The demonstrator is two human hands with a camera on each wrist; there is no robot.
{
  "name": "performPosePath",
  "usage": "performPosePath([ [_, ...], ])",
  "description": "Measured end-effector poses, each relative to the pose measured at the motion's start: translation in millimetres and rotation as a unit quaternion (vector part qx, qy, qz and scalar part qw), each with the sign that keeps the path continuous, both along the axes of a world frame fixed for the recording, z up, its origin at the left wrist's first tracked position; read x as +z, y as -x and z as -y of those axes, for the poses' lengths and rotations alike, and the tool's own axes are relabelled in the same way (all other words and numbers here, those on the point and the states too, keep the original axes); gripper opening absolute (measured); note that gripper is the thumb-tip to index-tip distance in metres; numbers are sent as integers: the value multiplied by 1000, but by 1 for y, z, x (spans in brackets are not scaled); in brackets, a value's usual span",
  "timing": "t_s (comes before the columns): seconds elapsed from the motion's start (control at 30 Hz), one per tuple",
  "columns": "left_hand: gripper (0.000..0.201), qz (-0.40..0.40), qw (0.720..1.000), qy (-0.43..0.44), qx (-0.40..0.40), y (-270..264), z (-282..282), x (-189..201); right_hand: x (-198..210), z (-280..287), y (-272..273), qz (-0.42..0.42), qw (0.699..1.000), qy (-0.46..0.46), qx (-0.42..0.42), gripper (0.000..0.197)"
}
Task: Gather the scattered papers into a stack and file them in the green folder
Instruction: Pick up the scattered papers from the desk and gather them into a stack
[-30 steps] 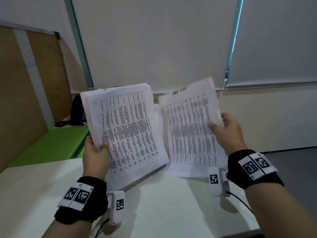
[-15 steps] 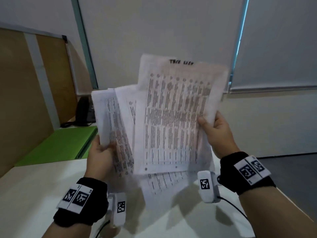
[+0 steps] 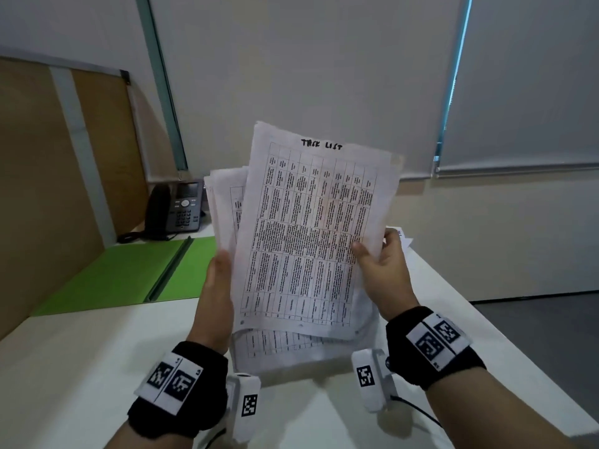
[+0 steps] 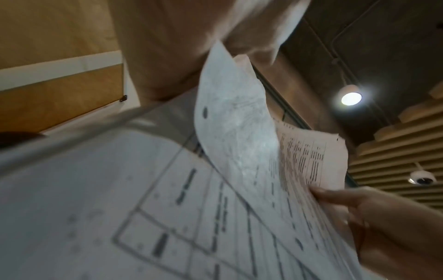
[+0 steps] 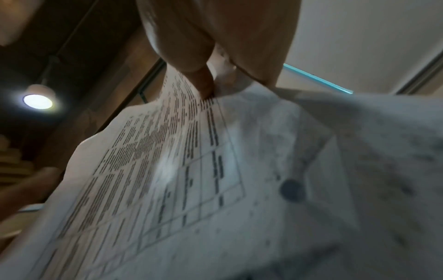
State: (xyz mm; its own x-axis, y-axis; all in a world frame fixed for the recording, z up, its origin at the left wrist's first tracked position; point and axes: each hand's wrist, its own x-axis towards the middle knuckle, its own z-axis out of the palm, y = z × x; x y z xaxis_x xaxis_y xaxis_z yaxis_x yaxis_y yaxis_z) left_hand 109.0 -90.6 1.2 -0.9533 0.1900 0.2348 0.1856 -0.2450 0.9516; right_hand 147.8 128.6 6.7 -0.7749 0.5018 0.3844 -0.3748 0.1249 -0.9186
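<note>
Both hands hold the papers (image 3: 311, 234) upright above the white surface (image 3: 81, 367): left hand (image 3: 217, 286) grips their left edge, right hand (image 3: 381, 270) pinches the right edge, thumb in front. The green folder (image 3: 129, 273) lies open to the left, a phone (image 3: 175, 210) behind it.

White table (image 3: 81, 367) fills the lower half of my head view, running from lower left up toward center right. Green folder (image 3: 129, 273) lies open flat on it at left center, spine crease running diagonally, its far edge near the wooden partition. Black desk phone (image 3: 175, 210) sits on the table just behind the folder, at upper left of center, cord trailing left. A white sheet corner (image 3: 403, 238) lies on the far right part of the table, mostly hidden. Can't tell if the bottom edges of the papers I'm holding touch the tabletop.
</note>
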Motion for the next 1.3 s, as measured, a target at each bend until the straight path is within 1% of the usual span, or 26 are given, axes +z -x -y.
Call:
performPosePath([
  [0.07, 20, -60, 995, 24, 79, 1, -4, 2, 6, 8, -4, -54, 998, -6, -19, 24],
  [0.1, 13, -88, 990, 30, 110, 2, -6, 4, 9, 10, -5, -78, 997, -7, -25, 27],
  [0.17, 16, -125, 982, 39, 137, 1, -9, 6, 14, 14, -7, -114, 993, -13, -32, 36],
  [0.23, 21, -134, 980, 55, 135, 0, -8, 6, 15, 15, -9, -127, 990, -35, -38, 44],
  [0.3, 33, -124, 983, 82, 104, 1, -7, 4, 13, 15, -12, -105, 993, -51, -28, 54],
  [0.37, 42, -109, 987, 89, 77, 2, -6, 1, 9, 14, -14, -62, 997, -53, -7, 56],
  [0.43, 47, -96, 989, 93, 68, 2, -5, 0, 2, 13, -15, -27, 998, -62, -2, 55],
  [0.5, 51, -84, 990, 92, 71, 4, -5, -1, -2, 11, -14, -1, 998, -66, -6, 47],
  [0.53, 49, -80, 989, 95, 75, 5, -6, -1, -4, 11, -13, 3, 998, -58, -4, 40],
  [0.6, 37, -77, 988, 96, 89, 6, -10, 0, -6, 14, -10, -1, 999, -47, -10, 26],
  [0.67, 26, -77, 989, 78, 104, 6, -14, 2, -5, 19, -9, -21, 998, -53, -35, 18],
  [0.7, 24, -76, 989, 72, 109, 5, -15, 3, -4, 21, -10, -33, 997, -54, -46, 16],
  [0.77, 28, -70, 989, 68, 107, 3, -16, 3, -5, 23, -10, -39, 996, -57, -60, 19],
  [0.87, 36, -49, 990, 97, 85, 3, -17, -4, -10, 21, -14, -2, 995, -79, -61, 25],
  [0.93, 31, -35, 989, 121, 84, 5, -18, -9, -12, 19, -16, 24, 994, -93, -50, 21],
  [1.07, 23, -33, 987, 122, 96, 7, -18, -9, -11, 18, -17, 32, 992, -106, -60, 17],
  [1.2, 28, -40, 985, 149, 83, 6, -17, -10, -10, 18, -19, 56, 989, -122, -55, 20],
  [1.3, 30, -29, 981, 175, 76, 8, -16, -13, -9, 17, -19, 78, 987, -130, -46, 29],
])
